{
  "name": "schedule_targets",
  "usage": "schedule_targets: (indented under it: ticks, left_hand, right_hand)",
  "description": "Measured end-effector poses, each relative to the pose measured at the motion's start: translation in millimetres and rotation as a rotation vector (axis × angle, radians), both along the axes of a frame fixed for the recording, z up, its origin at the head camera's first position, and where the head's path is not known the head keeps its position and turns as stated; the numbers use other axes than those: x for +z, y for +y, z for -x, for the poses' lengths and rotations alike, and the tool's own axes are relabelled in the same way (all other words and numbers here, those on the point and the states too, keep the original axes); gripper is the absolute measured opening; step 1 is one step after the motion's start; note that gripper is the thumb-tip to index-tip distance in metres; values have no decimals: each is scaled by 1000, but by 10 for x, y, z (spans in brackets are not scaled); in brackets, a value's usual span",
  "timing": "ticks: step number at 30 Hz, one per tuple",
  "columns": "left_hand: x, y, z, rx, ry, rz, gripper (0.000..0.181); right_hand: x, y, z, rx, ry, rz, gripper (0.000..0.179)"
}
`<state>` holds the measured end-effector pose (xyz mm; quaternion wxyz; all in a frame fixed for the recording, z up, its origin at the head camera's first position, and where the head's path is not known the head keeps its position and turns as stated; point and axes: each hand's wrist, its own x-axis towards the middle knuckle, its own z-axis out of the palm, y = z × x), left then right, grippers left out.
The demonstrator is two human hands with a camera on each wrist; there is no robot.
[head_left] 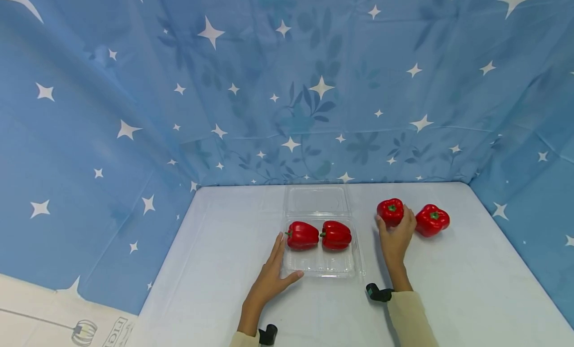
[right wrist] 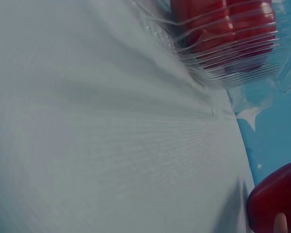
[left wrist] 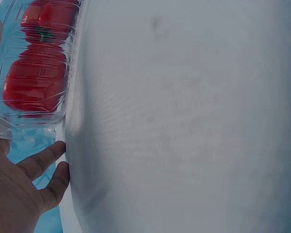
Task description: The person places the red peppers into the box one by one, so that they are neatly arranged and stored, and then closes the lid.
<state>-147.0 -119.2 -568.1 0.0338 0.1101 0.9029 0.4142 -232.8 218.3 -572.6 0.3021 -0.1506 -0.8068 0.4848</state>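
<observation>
A clear plastic clamshell container [head_left: 298, 263] lies open on the table, its lid [head_left: 316, 200] folded back. Two red bell peppers, one on the left [head_left: 302, 236] and one on the right [head_left: 337, 236], lie on their sides in its far half, stems pointing left. My left hand [head_left: 270, 279] is at the container's left side, fingers extended and thumb spread near the front corner. To the right of the container, my right hand [head_left: 396, 242] grips a third red bell pepper [head_left: 389, 211] between thumb and fingers. In the right wrist view, a fingertip [right wrist: 280, 224] overlaps that pepper [right wrist: 269, 199].
Another red bell pepper [head_left: 432, 221] sits on the white-covered table [head_left: 215, 247], just right of my right hand. A blue star-patterned curtain [head_left: 251, 107] stands behind the table's far edge and along both sides.
</observation>
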Motion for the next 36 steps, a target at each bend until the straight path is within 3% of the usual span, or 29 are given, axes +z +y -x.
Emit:
schedule_targets:
  ticks: [25,36]
  left_hand:
    - [20,13,-13,-2,2,-2,102]
    - [0,3,-10,-1,3,-3,101]
  right_hand:
    - [-137,48,27,3,53,27,86]
    - [-139,46,-12,24,4,89,85]
